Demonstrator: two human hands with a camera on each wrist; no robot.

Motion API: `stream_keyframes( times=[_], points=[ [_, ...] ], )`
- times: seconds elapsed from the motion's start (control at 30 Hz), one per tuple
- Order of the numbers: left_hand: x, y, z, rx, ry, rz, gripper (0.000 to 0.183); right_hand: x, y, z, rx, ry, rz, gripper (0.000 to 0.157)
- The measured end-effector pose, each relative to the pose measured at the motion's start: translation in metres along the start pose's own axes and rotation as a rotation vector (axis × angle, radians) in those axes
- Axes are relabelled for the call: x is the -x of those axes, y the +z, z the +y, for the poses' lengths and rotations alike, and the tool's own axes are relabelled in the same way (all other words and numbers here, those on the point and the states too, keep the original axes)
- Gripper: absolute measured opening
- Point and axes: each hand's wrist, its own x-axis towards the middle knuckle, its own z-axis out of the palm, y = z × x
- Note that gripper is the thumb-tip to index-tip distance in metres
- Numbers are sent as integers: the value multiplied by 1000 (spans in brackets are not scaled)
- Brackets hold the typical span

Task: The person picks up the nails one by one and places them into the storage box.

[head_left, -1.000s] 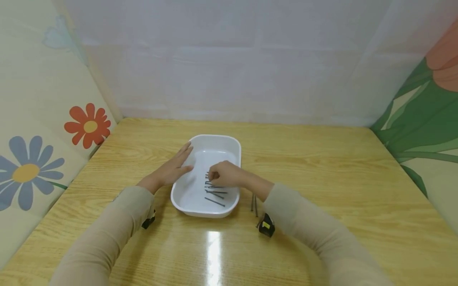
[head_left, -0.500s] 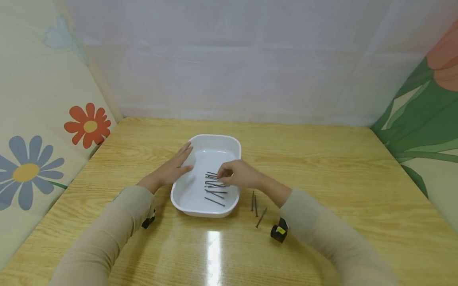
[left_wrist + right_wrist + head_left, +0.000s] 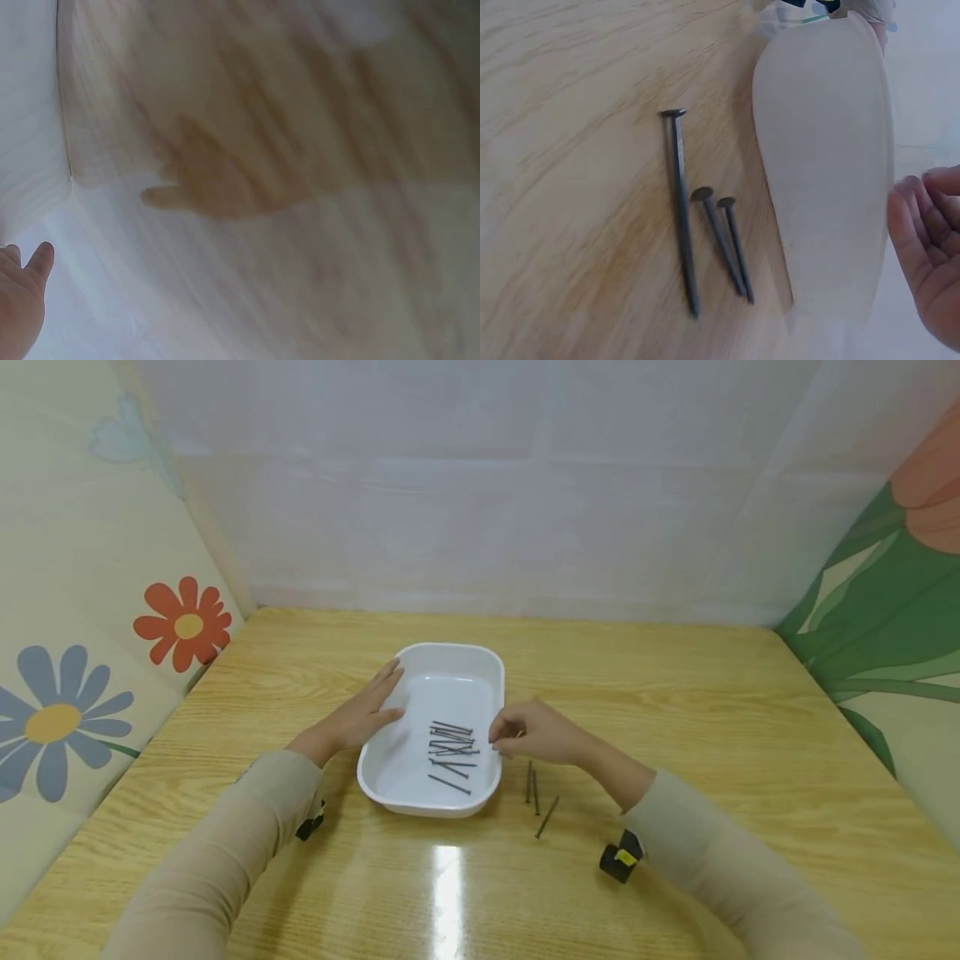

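Note:
A white tray [image 3: 450, 697] stands on the wooden table, with several dark nails [image 3: 450, 784] lying roughly in a row on its floor. My left hand [image 3: 360, 714] rests on the tray's left rim, fingers straight and spread. Over the right rim hovers my right hand [image 3: 546, 735], its fingers loosely curled with nothing visible in them. The right wrist view shows this hand [image 3: 934, 255] right at the rim, thumb near the fingertips. To the right of the tray, three loose nails [image 3: 681, 214] lie on the table, one apart from the other two.
A black wrist camera [image 3: 621, 858] hangs by the right sleeve, and another [image 3: 310, 823] shows under the left sleeve. The wooden tabletop [image 3: 675, 693] runs back to a white sheet [image 3: 487, 527]. Flower-printed panels [image 3: 56, 722] stand at both sides.
My right hand has moved right, from over the nails inside the tray to its right rim. More of the row of nails and the loose nails now shows. The left hand stays put.

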Motion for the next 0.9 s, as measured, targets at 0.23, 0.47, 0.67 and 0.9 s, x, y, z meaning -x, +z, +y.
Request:
stream_keyframes(
  times=[0.23, 0.47, 0.67, 0.9],
  points=[
    [0, 0, 0, 3, -9, -9, 61, 16, -3, 12, 52, 29, -50, 8],
    [1, 0, -1, 9, -8, -5, 60, 28, -1, 20, 132, 57, -168, 4],
    [1, 0, -1, 7, -12, -7, 61, 37, 3, 24, 171, 84, -252, 7],
    [1, -1, 0, 7, -11, -9, 61, 44, 6, 27, 244, 56, -305, 12]
  ],
)
